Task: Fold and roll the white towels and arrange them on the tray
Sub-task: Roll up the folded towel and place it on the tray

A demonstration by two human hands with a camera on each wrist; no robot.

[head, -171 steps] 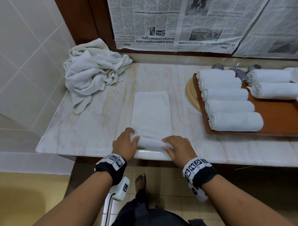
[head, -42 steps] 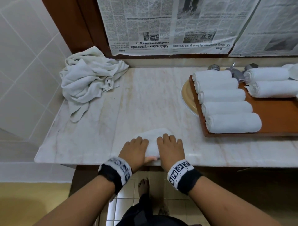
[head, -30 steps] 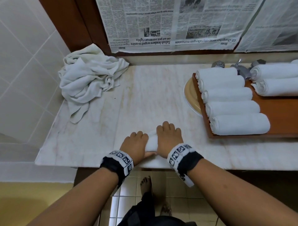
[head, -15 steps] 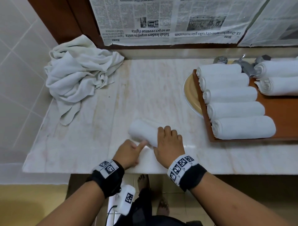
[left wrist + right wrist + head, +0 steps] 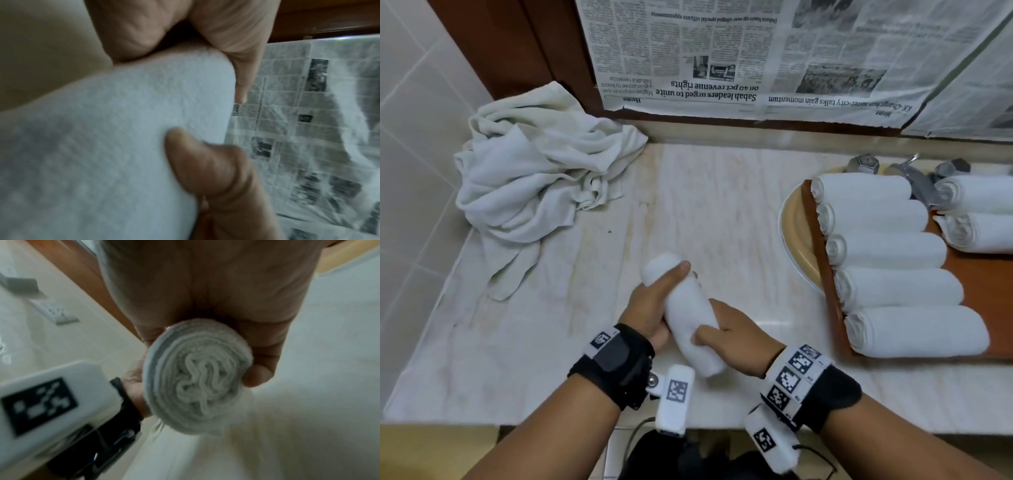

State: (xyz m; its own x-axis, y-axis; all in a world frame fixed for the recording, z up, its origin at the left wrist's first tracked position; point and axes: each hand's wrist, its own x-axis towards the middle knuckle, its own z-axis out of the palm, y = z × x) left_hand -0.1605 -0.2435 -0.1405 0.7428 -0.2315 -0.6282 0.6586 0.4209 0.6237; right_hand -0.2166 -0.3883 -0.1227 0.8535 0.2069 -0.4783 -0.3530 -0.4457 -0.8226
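A rolled white towel (image 5: 686, 310) is lifted off the marble counter (image 5: 551, 325), pointing away from me. My left hand (image 5: 654, 301) grips its far half, thumb over the top. My right hand (image 5: 729, 337) holds its near half, thumb pressed into the cloth. The left wrist view shows the towel (image 5: 102, 138) pinched between thumb and fingers (image 5: 207, 170). In the right wrist view the spiral end of the roll (image 5: 198, 378) faces the camera inside my curled fingers (image 5: 259, 356). To the right, the wooden tray (image 5: 989, 301) carries several rolled towels (image 5: 893, 253) in a row.
A heap of unfolded white towels (image 5: 534, 192) lies at the back left of the counter by the tiled wall. The tray rests over a beige basin (image 5: 796, 233) with taps (image 5: 914, 171) behind. Newspaper (image 5: 756, 54) covers the wall behind.
The flat towel was rolled up toward the far side under both palms. Since half a second ago both hands have closed round the roll, lifted it and turned it end-on.
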